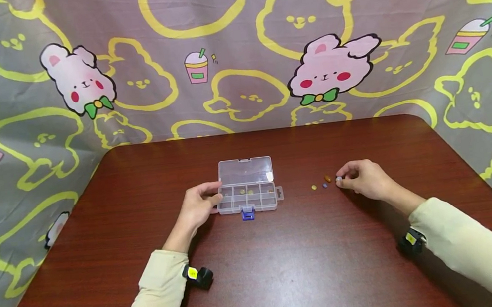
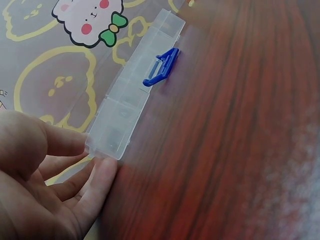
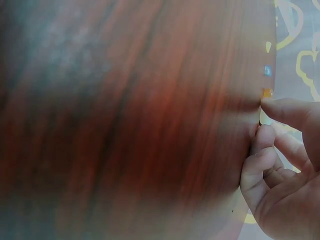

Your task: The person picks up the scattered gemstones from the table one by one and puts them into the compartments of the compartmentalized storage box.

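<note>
A clear plastic compartment box (image 1: 254,202) stands on the table with its lid (image 1: 245,170) tipped back and its blue latch (image 1: 248,214) hanging at the front. My left hand (image 1: 197,204) grips the box's left end, thumb and fingers around the corner in the left wrist view. Several small pale yellow beads (image 1: 250,192) lie in the back compartments. To the right of the box, my right hand (image 1: 368,180) pinches a small clear bead (image 1: 338,178) at table level. Close to its fingertips lie an amber bead (image 1: 327,178), a blue bead (image 1: 325,185) and a yellow bead (image 1: 314,187).
The dark reddish wooden table (image 1: 258,272) has a glossy patch near the front. A cloth (image 1: 235,49) printed with cartoon animals hangs behind it and along both sides. A clear hanging tab (image 1: 279,193) sticks out from the box's right end.
</note>
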Action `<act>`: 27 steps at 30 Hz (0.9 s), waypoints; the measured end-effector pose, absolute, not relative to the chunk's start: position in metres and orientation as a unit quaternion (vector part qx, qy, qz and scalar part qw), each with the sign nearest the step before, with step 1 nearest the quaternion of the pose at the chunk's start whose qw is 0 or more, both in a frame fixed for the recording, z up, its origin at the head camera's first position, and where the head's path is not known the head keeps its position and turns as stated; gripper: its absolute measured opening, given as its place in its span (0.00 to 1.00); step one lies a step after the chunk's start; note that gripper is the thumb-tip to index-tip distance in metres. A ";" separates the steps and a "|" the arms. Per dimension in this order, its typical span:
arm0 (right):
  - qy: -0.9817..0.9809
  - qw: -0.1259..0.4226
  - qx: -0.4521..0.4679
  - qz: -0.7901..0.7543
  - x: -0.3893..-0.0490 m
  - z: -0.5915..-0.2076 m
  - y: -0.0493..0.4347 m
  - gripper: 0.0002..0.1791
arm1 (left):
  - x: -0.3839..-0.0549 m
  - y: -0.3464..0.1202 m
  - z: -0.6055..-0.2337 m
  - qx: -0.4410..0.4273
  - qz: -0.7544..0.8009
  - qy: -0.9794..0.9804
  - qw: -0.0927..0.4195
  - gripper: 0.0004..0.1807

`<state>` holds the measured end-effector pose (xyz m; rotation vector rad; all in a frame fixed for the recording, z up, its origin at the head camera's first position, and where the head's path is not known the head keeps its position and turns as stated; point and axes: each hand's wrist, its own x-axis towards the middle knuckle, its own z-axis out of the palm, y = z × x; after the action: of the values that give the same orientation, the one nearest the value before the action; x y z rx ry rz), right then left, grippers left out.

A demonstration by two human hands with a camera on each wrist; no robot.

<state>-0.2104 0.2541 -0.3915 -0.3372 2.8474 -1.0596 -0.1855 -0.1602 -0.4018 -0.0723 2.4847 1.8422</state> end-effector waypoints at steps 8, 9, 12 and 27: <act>0.931 0.038 -0.112 -0.345 -0.209 -0.392 0.255 0.09 | -0.185 -0.160 -0.400 -0.023 0.596 0.802 0.024 0.19; 0.931 0.038 -0.111 -0.344 -0.209 -0.392 0.255 0.09 | -0.185 -0.160 -0.400 -0.023 0.596 0.802 0.024 0.19; 0.932 0.037 -0.111 -0.344 -0.208 -0.391 0.255 0.09 | -0.184 -0.160 -0.400 -0.022 0.597 0.802 0.025 0.19; 0.933 0.035 -0.113 -0.340 -0.201 -0.390 0.253 0.08 | -0.185 -0.161 -0.400 -0.022 0.595 0.803 0.022 0.19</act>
<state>-0.2013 0.2528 -0.3902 -0.3481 2.8668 -1.0459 -0.1846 -0.1610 -0.4004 -0.0694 2.4881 1.8428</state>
